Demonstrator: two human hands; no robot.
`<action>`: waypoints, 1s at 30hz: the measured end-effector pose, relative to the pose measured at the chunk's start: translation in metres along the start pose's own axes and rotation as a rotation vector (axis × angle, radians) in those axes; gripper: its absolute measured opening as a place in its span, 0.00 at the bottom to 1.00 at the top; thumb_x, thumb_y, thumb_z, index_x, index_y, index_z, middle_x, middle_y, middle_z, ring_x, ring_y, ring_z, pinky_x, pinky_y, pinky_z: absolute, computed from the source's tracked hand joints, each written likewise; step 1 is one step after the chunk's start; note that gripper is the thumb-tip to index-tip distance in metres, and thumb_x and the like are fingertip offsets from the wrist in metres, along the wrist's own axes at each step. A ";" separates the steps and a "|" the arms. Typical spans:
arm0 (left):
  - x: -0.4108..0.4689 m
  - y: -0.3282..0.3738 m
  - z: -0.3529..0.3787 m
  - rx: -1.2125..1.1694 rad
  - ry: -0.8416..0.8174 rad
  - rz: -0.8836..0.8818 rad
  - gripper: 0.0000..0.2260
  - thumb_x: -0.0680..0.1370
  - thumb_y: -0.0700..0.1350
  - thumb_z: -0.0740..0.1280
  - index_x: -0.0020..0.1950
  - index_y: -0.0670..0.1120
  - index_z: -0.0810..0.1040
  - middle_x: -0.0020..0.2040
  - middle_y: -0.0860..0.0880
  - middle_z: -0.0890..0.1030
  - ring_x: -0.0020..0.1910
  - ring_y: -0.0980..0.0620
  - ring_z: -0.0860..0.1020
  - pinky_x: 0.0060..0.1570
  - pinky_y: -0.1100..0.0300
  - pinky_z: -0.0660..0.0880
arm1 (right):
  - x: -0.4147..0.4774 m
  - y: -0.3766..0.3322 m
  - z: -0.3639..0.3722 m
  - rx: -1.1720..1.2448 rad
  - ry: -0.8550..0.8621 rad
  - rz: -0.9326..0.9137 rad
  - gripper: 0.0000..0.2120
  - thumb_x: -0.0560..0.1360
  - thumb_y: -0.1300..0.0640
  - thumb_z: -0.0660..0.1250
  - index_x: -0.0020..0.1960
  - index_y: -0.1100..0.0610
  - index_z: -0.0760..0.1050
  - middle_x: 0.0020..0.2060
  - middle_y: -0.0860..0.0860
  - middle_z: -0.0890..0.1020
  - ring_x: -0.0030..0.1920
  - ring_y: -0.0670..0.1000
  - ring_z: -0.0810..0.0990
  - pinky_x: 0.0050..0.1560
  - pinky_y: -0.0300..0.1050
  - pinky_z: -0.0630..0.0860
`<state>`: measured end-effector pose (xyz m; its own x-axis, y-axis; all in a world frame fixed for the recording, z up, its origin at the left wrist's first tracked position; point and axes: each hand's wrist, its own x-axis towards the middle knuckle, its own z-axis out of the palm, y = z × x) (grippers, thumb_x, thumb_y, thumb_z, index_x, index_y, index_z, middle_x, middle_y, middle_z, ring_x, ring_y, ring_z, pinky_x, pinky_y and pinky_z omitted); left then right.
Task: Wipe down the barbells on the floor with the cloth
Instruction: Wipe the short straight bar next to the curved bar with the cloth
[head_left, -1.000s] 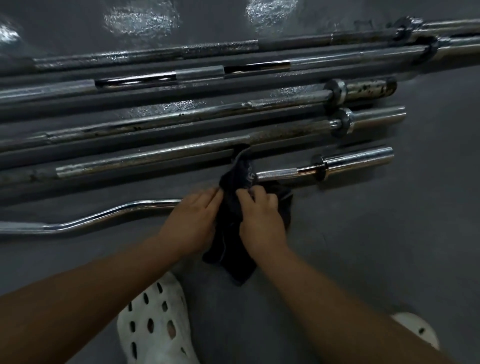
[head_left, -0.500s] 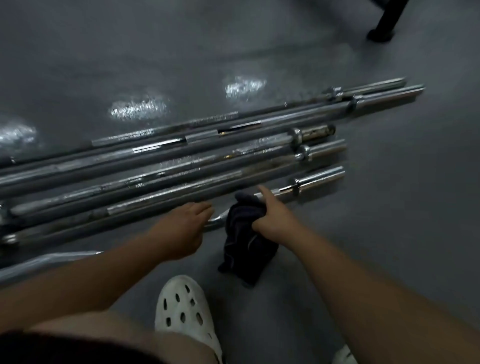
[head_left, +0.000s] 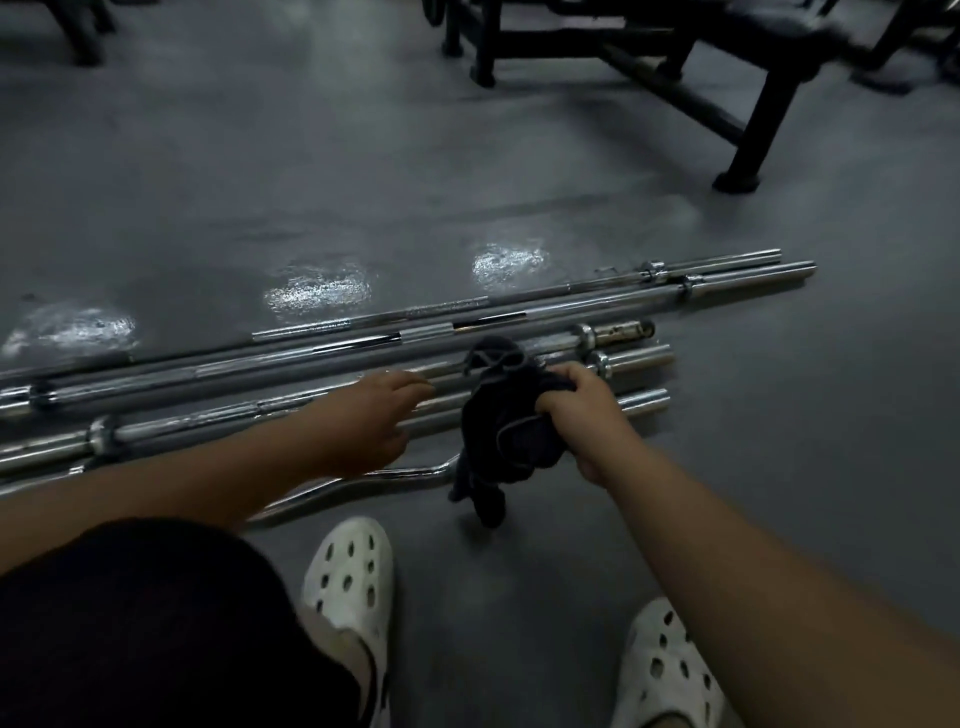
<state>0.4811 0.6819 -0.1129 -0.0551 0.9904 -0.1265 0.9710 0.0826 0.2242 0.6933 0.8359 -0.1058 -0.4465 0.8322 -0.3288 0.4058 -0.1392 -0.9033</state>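
Right hand (head_left: 582, 410): fingers curled tight around the bunched dark cloth (head_left: 511, 434)
Left hand (head_left: 374, 421): fingers loose and outstretched, gripping nothing, above the nearer bars
Barbells (head_left: 597, 300): side by side on the floor (head_left: 311, 182), just ahead of both hands
Cloth: held over the curved bar (head_left: 363, 480), top edge at the shorter straight bars, tail hanging down
Feet: white clogs (head_left: 348, 577) near the curved bar
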 end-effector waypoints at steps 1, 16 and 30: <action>0.003 -0.006 0.005 -0.001 0.001 0.005 0.28 0.76 0.46 0.64 0.77 0.49 0.63 0.76 0.51 0.63 0.74 0.49 0.64 0.72 0.57 0.63 | 0.009 0.000 0.000 0.036 -0.003 0.004 0.12 0.72 0.70 0.63 0.48 0.54 0.75 0.42 0.55 0.80 0.39 0.54 0.79 0.35 0.44 0.75; 0.097 -0.065 0.157 -0.183 -0.323 -0.036 0.29 0.75 0.46 0.65 0.76 0.47 0.63 0.74 0.49 0.66 0.70 0.48 0.67 0.69 0.56 0.66 | 0.142 0.161 0.064 -0.707 -0.003 0.253 0.46 0.73 0.33 0.68 0.81 0.42 0.48 0.80 0.55 0.42 0.79 0.64 0.44 0.76 0.60 0.56; 0.125 -0.028 0.207 -0.305 -0.232 -0.082 0.38 0.70 0.46 0.63 0.79 0.42 0.56 0.76 0.44 0.64 0.72 0.46 0.66 0.72 0.55 0.64 | 0.185 0.173 0.038 -0.842 0.375 -0.119 0.23 0.66 0.50 0.72 0.60 0.55 0.78 0.69 0.59 0.71 0.69 0.66 0.66 0.61 0.62 0.75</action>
<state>0.4950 0.7801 -0.3355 -0.0418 0.9308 -0.3631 0.8501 0.2241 0.4766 0.6511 0.9453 -0.3334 -0.2954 0.9554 -0.0035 0.8843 0.2721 -0.3795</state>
